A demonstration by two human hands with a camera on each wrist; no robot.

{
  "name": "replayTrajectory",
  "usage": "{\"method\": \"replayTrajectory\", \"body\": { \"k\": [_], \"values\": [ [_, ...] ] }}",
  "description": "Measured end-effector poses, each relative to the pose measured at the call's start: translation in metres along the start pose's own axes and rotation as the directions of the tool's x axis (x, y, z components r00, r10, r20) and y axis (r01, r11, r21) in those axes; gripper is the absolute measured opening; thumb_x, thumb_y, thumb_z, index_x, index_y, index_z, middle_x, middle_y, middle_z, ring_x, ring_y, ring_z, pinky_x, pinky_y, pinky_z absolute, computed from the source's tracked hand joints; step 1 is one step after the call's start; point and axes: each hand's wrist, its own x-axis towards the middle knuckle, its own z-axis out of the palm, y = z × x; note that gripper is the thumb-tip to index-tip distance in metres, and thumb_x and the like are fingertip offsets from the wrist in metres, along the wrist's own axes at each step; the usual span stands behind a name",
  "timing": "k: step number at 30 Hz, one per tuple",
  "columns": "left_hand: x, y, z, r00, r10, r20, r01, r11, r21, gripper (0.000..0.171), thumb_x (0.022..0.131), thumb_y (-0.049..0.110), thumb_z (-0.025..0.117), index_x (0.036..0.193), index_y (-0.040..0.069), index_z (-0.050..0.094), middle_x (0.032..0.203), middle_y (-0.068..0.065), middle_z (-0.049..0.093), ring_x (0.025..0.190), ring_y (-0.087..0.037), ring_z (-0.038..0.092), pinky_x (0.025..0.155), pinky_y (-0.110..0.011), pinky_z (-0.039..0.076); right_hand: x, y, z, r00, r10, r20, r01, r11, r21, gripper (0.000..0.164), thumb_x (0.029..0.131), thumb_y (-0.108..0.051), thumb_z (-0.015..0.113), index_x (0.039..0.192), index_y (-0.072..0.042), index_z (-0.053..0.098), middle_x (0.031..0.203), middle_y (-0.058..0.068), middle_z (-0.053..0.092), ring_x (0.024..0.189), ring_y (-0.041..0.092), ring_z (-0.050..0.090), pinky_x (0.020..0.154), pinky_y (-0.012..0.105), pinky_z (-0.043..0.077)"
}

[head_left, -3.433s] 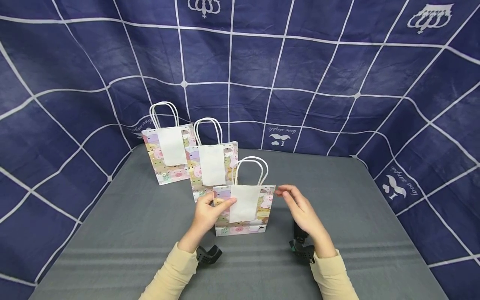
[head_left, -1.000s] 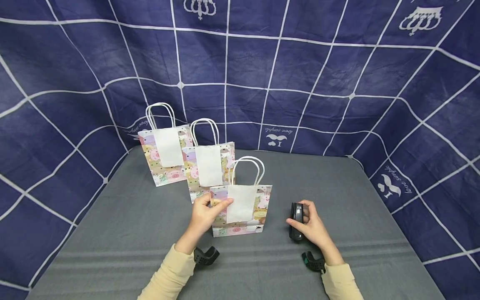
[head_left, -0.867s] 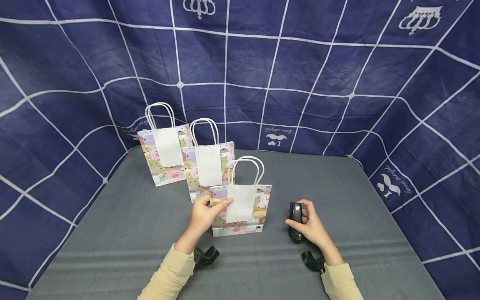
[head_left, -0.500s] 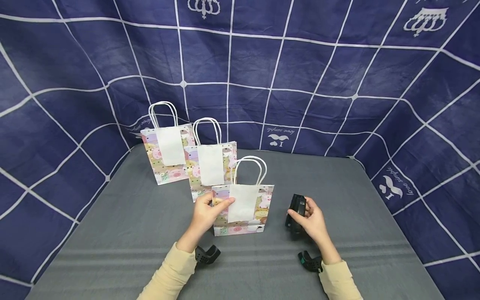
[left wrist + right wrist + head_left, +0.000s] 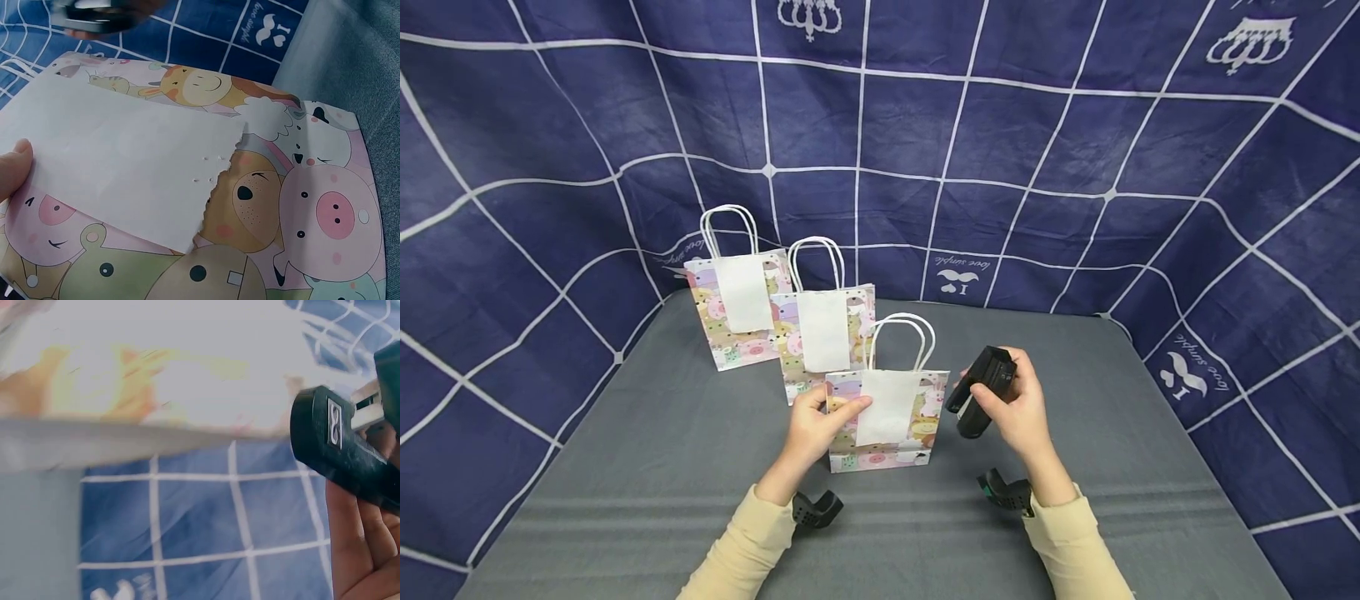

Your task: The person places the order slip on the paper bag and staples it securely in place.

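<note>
A small paper bag (image 5: 929, 407) with a cartoon-animal print, a white paper panel and white handles stands upright in front. My left hand (image 5: 808, 429) pinches its left side, thumb on the front near the panel. In the left wrist view the panel (image 5: 125, 156) has a ragged lower edge, with several small marks near it. My right hand (image 5: 1024, 412) grips a black stapler (image 5: 992, 371), raised off the table and tilted, its arms spread apart. The stapler is just right of the bag's upper right edge; in the right wrist view its end (image 5: 315, 425) is close to the bag.
Two similar bags stand behind to the left: a middle one (image 5: 823, 329), partly covered by the front bag, and a far one (image 5: 743, 292). Grey cloth (image 5: 1075, 375) covers the table. A blue checked curtain (image 5: 895, 125) surrounds the back and sides.
My right hand left the bag's right side and took hold of the stapler on the table. It has since lifted and tilted it leftward towards the bag. My left hand keeps its hold.
</note>
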Motion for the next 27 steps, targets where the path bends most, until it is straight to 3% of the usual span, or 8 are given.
{"method": "replayTrajectory", "body": {
  "k": [4,7,12,18,27],
  "values": [
    [0.0,-0.001,0.0,1.0,0.02,-0.004,-0.02,1.0,-0.004,0.039,0.072,-0.002,0.078,0.054,-0.001,0.044,0.054,0.005,0.039,0.054,-0.003,0.036,0.05,-0.019,0.034,0.013,-0.01,0.015,0.996,-0.088,0.004,0.087,0.992,0.09,0.041,0.085,-0.008,0.069,0.114,0.005,0.043,0.096,0.01,0.065,0.083,0.021,0.067,0.072,0.034,0.054],
    [0.0,-0.003,0.0,0.999,0.031,-0.01,-0.031,1.0,-0.004,0.038,0.072,-0.002,0.078,0.054,-0.001,0.044,0.055,0.005,0.04,0.054,-0.003,0.037,0.05,-0.019,0.034,0.022,-0.015,0.027,0.992,-0.125,-0.003,0.125,0.988,0.087,0.049,0.084,-0.016,0.072,0.113,0.009,0.041,0.096,0.01,0.065,0.083,0.021,0.067,0.072,0.033,0.054],
    [0.0,-0.004,-0.001,0.999,0.041,-0.017,-0.041,0.999,0.002,0.037,0.072,-0.002,0.078,0.055,0.001,0.046,0.055,0.003,0.042,0.055,-0.003,0.038,0.05,-0.019,0.035,0.034,-0.019,0.049,0.988,-0.157,0.002,0.157,0.987,-0.033,0.062,0.082,-0.028,0.074,0.112,0.012,0.038,0.097,0.008,0.065,0.084,0.02,0.067,0.07,0.028,0.053],
    [-0.002,-0.006,0.0,0.999,0.048,-0.016,-0.048,0.999,-0.003,0.031,0.071,-0.002,0.079,0.057,0.002,0.051,0.057,-0.002,0.05,0.057,-0.004,0.043,0.052,-0.02,0.038,0.043,-0.021,0.068,0.977,-0.208,0.055,0.214,0.961,-0.177,0.059,0.083,-0.034,0.071,0.113,0.008,0.041,0.098,0.018,0.064,0.085,0.019,0.067,0.055,0.024,0.049],
    [-0.002,-0.007,0.0,0.996,0.083,-0.013,-0.083,0.997,-0.004,0.035,0.071,-0.003,0.079,0.055,0.003,0.048,0.055,-0.004,0.046,0.057,-0.004,0.041,0.052,-0.021,0.038,0.046,-0.02,0.079,0.977,-0.197,0.08,0.213,0.93,-0.301,0.062,0.084,-0.037,0.069,0.117,0.006,0.04,0.099,0.018,0.064,0.074,0.013,0.061,0.057,0.022,0.047]
  ]
}}
